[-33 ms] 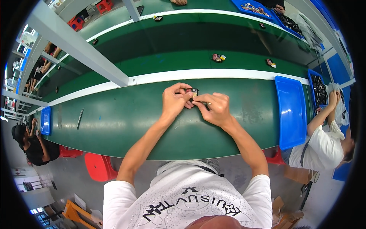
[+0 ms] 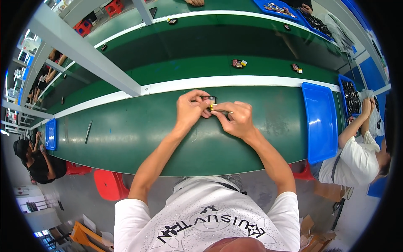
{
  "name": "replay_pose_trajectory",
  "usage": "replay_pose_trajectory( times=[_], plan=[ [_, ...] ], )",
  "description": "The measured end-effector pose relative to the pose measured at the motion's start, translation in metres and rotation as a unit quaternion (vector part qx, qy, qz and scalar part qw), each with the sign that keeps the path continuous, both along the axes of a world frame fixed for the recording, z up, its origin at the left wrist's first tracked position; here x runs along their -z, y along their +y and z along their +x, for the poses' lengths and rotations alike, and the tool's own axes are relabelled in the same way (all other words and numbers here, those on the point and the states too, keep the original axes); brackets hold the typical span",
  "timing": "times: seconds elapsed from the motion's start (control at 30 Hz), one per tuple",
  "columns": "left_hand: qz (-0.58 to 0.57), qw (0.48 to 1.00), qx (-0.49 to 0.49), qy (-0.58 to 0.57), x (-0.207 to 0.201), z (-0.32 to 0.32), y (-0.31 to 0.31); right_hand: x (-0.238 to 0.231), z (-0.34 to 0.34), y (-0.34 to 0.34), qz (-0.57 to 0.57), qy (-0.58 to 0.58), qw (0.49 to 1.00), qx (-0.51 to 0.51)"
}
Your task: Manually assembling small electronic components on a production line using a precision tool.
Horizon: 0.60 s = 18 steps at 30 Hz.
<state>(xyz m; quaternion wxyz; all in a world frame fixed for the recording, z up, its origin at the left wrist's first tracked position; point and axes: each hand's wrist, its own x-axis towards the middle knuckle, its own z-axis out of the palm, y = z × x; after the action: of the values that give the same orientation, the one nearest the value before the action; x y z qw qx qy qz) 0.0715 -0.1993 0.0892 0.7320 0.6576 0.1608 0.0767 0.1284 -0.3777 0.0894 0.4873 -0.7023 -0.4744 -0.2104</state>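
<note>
Over the far half of the green table [image 2: 138, 147], my left hand [image 2: 191, 110] grips a small black device [image 2: 213, 99] by its edge. A yellow piece [image 2: 212, 107] shows at the device's near side, between my two hands. My right hand [image 2: 236, 116] is closed in a pinch on a thin pen-like tool [image 2: 228, 111], whose back end sticks out past the fingers. The tool's tip is at or near the yellow piece; whether it touches cannot be made out. My fingers cover part of the device.
Tweezers [image 2: 88, 132] lie on the left. A blue tray [image 2: 322, 126] is at the right, with a co-worker [image 2: 352, 161] beyond it. Behind a white rail [image 2: 180, 85], a belt carries small devices [image 2: 239, 63]. A grey post [image 2: 96, 54] slants across the far left. Another person [image 2: 42, 159] sits left.
The small devices on the belt have shifted slightly left. In my hands, the yellow piece shows more brightly and the device is tilted a little differently.
</note>
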Motion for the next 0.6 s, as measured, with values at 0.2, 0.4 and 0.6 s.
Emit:
replay_pose_trajectory(
  times=[0.2, 0.4, 0.6],
  plan=[
    [0.197, 0.973, -0.116, -0.038, 0.000, 0.059, 0.087, -0.014, 0.001, -0.007, 0.041, 0.017, 0.998, 0.050],
    [0.650, 0.729, -0.208, 0.056, 0.000, 0.075, 0.128, -0.015, 0.001, -0.006, 0.038, -0.031, 0.998, 0.048],
    [0.561, 0.805, -0.124, -0.146, -0.007, 0.115, 0.054, -0.008, 0.000, -0.010, 0.025, -0.028, 0.998, 0.046]
  ],
)
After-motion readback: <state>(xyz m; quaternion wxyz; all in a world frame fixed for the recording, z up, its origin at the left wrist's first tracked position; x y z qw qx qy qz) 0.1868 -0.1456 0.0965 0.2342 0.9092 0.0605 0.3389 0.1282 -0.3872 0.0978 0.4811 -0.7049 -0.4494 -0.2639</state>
